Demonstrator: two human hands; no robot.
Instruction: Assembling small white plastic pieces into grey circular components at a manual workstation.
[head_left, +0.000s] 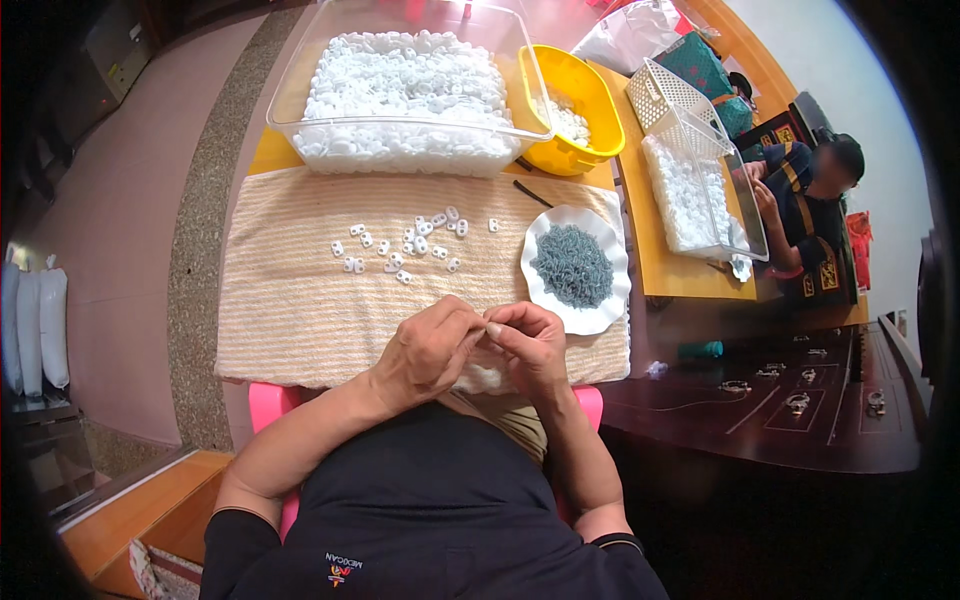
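My left hand and my right hand meet over the near part of a striped beige towel, both with fingers pinched together. Whatever sits between the fingertips is too small and covered to name. Beyond them, several small white oval plastic pieces with holes lie scattered on the towel. Right beside my right hand stands a scalloped white plate, heaped with small grey-blue pieces that look like springs. A thin black stick-like tool lies at the plate's far side.
A large clear bin full of white pieces stands at the back, with a yellow basin to its right. On another table, a clear box and a white basket stand near a seated person. White sacks are far left.
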